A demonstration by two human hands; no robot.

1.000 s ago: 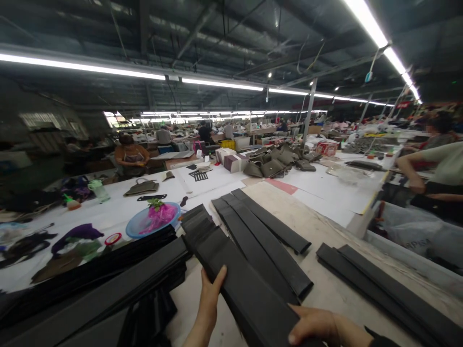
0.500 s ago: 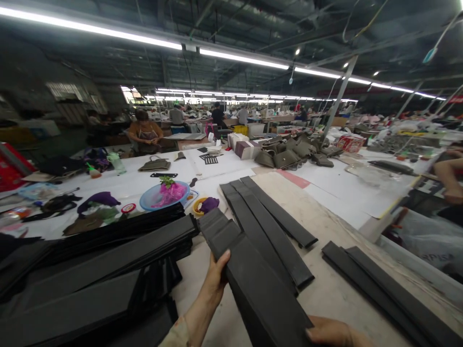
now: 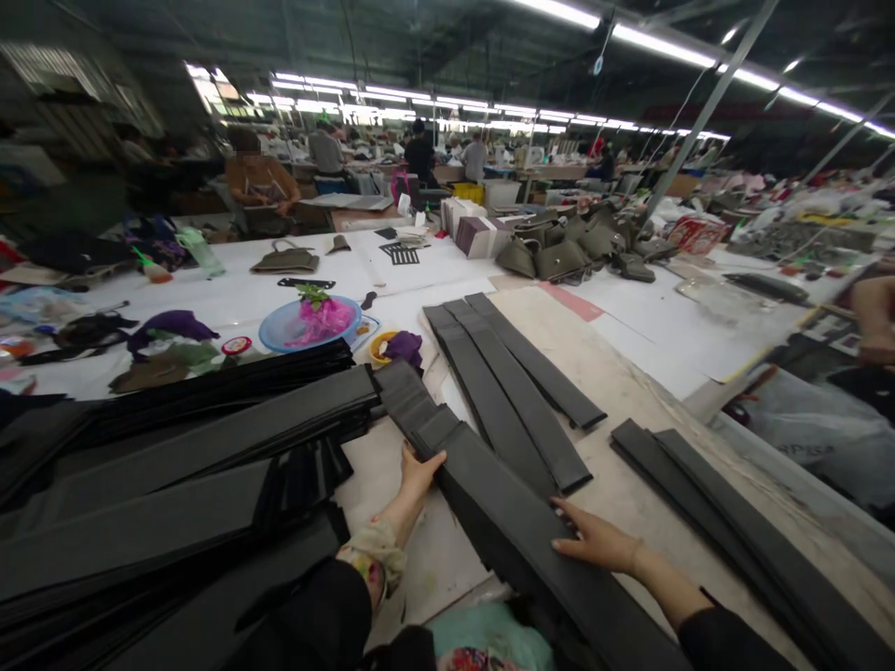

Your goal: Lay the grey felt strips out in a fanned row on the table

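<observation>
A stack of long black strips [image 3: 489, 494] runs diagonally across the near part of the worktable [image 3: 629, 391]. My left hand [image 3: 418, 471] grips the stack's left edge, thumb on top and fingers underneath. My right hand [image 3: 594, 540] lies flat on the stack's right side with its fingers stretched out. Just beyond lie three black strips [image 3: 510, 382] side by side, and two more black strips [image 3: 720, 531] lie to the right. A large heap of the same black strips [image 3: 174, 466] fills the left.
A blue bowl [image 3: 308, 324] with pink material sits behind the heap, near a small yellow cup [image 3: 386, 347]. Olive bags [image 3: 566, 253] and boxes [image 3: 475, 233] are farther back. A person's arm [image 3: 874, 317] shows at the right edge; other people work in the distance.
The camera tilted downward. The stack has come down lower toward the table. My right hand moved from the stack's near end onto its top and now lies flat.
</observation>
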